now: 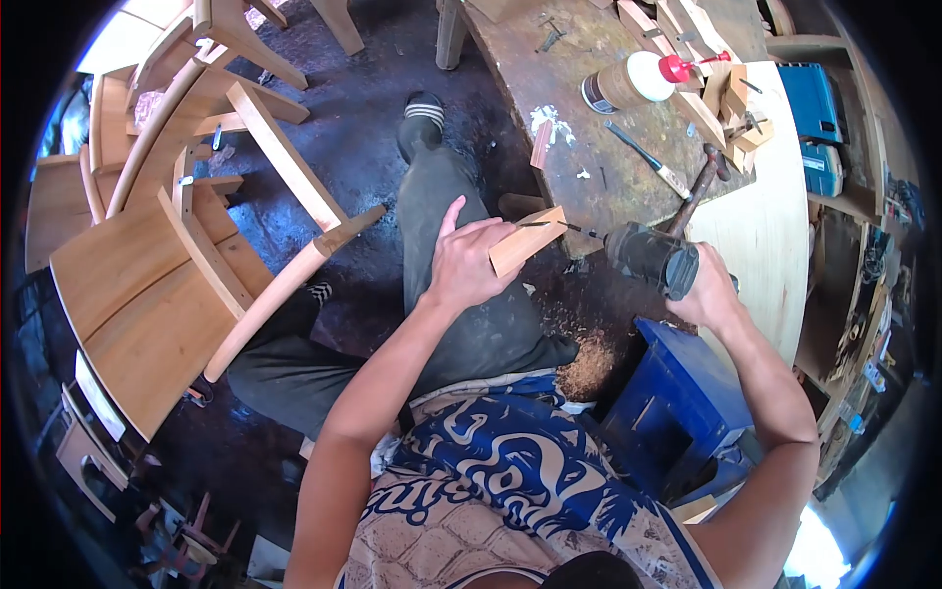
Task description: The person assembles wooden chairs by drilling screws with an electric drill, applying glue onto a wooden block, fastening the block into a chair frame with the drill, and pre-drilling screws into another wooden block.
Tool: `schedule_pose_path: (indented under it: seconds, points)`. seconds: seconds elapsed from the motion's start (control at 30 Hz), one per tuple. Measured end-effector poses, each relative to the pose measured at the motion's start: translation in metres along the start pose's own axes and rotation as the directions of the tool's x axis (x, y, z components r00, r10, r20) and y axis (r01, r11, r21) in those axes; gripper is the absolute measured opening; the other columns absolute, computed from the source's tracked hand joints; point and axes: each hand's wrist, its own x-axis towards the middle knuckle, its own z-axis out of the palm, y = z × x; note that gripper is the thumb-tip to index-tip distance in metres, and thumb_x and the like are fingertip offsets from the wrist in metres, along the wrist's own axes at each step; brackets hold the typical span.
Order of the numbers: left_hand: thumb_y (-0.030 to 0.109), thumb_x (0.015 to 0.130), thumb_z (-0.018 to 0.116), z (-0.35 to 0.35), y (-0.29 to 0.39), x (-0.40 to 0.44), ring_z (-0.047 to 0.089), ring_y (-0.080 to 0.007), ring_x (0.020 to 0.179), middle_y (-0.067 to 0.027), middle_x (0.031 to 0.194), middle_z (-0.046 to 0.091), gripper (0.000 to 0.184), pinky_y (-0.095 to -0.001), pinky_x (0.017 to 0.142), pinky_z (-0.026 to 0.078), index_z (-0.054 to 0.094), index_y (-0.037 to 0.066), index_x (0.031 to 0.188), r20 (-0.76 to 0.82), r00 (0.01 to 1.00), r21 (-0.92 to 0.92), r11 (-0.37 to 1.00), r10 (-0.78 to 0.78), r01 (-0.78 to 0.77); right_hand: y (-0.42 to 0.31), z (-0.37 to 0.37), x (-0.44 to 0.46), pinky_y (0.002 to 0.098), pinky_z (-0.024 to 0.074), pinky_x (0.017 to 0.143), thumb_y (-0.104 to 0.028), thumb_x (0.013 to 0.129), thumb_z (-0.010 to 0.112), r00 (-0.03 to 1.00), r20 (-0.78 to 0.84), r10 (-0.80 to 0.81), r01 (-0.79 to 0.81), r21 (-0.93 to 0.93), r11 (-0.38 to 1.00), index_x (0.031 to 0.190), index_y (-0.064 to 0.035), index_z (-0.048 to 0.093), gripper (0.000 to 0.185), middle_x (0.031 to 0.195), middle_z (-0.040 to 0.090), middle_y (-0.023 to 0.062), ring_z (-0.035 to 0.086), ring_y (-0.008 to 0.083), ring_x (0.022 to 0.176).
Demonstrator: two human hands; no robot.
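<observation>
My left hand (468, 263) grips a small wooden block (525, 243) above my knee, with the fingers wrapped behind it and the thumb raised. My right hand (708, 293) is closed around a dark cordless drill (650, 257) that points left. The thin drill bit (581, 231) reaches the upper right end of the block; I cannot tell how deep it sits. A dark slot or line marks the block's face. Just beyond the drill, a hammer (699, 187) lies on the worn workbench (628, 211).
A glue bottle with a red cap (633, 80), a chisel (650, 159) and several wood pieces (731, 108) rest on the bench. Wooden chairs (147, 294) crowd the left side. A blue plastic stool (677, 393) stands at right, near sawdust (589, 365). Blue cases (810, 103) sit on shelves.
</observation>
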Motion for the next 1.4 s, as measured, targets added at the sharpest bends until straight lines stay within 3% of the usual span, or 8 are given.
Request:
schedule_pose_path:
  seconds: [0.1,0.2,0.43,0.63,0.83,1.0,1.13,1.4]
  points:
    - [0.023,0.065,0.087,-0.002,0.001,0.0,0.072,-0.0217,0.101,-0.0057,0.099,0.075,0.042,-0.0571,0.116,0.029,0.072,0.009,0.102,0.005,1.0,0.002,1.0,0.0,0.0,0.006,-0.003,0.005,0.0442,0.0554,0.077,-0.01,0.068,0.07,0.984,0.151,0.091,-0.08,-0.076,0.994,0.098,-0.0052,0.07,0.031,0.086,0.07,0.02,0.066,0.0414,0.084]
    - [0.023,0.065,0.087,-0.001,0.001,0.0,0.071,-0.0215,0.101,-0.0057,0.1,0.075,0.042,-0.0571,0.116,0.029,0.072,0.009,0.102,0.003,1.0,-0.001,1.0,-0.007,0.007,-0.022,-0.004,0.006,0.0443,0.0556,0.078,-0.01,0.068,0.07,0.999,0.01,0.04,-0.04,-0.01,0.999,0.094,-0.005,0.07,0.027,0.085,0.07,0.0194,0.066,0.0409,0.084]
    - [0.022,0.067,0.083,-0.003,0.001,0.0,0.071,-0.021,0.1,-0.0059,0.098,0.075,0.039,-0.0565,0.117,0.027,0.071,0.01,0.103,-0.001,1.0,-0.013,1.0,-0.008,0.008,0.004,0.013,0.023,0.0445,0.0541,0.074,-0.003,0.063,0.065,0.991,0.116,0.064,-0.05,-0.12,0.991,0.088,-0.0025,0.065,0.025,0.081,0.067,0.0198,0.063,0.0429,0.079]
    - [0.024,0.067,0.085,0.0,0.0,-0.001,0.071,-0.0215,0.1,-0.006,0.1,0.075,0.04,-0.0574,0.116,0.028,0.072,0.009,0.102,0.006,1.0,-0.001,1.0,-0.012,0.012,0.026,0.028,0.026,0.0448,0.0555,0.078,-0.011,0.064,0.071,0.999,-0.013,-0.046,0.044,-0.122,0.992,0.088,-0.0038,0.068,0.025,0.082,0.07,0.0198,0.067,0.0411,0.083]
    - [0.024,0.067,0.085,-0.005,0.005,-0.002,0.071,-0.0222,0.101,-0.0075,0.1,0.075,0.041,-0.0568,0.117,0.028,0.073,0.009,0.103,0.026,0.999,-0.001,0.999,-0.043,0.043,0.018,0.01,0.036,0.0451,0.0555,0.078,-0.011,0.065,0.068,0.99,0.14,0.027,-0.01,-0.124,0.992,0.089,-0.0033,0.068,0.024,0.082,0.07,0.0204,0.067,0.0418,0.082]
    - [0.022,0.068,0.083,-0.005,0.004,0.002,0.071,-0.0225,0.1,-0.0069,0.098,0.075,0.038,-0.0562,0.118,0.027,0.072,0.01,0.101,-0.004,1.0,0.005,1.0,-0.03,0.03,0.016,0.012,0.03,0.0443,0.0555,0.078,-0.021,0.07,0.074,0.988,0.067,-0.136,0.136,-0.007,0.991,0.092,-0.0046,0.068,0.028,0.086,0.071,0.019,0.067,0.0404,0.083]
    - [0.022,0.068,0.083,-0.003,0.004,-0.002,0.071,-0.0228,0.1,-0.0068,0.097,0.075,0.037,-0.0558,0.117,0.028,0.072,0.01,0.101,-0.006,0.999,0.013,0.999,-0.035,0.035,0.01,0.009,0.026,0.0442,0.0554,0.077,-0.026,0.069,0.078,0.992,0.104,-0.066,0.053,0.128,0.99,0.092,-0.0055,0.068,0.033,0.085,0.071,0.0179,0.068,0.0391,0.083]
    - [0.022,0.068,0.083,-0.002,0.004,-0.002,0.071,-0.0231,0.1,-0.0071,0.097,0.075,0.037,-0.0553,0.117,0.028,0.072,0.009,0.101,0.0,1.0,0.017,1.0,-0.027,0.026,0.015,0.015,0.029,0.043,0.0513,0.09,-0.021,0.07,0.078,0.977,0.21,0.025,-0.001,-0.114,0.993,0.106,-0.0054,0.067,0.041,0.102,0.07,0.0176,0.064,0.0379,0.098]
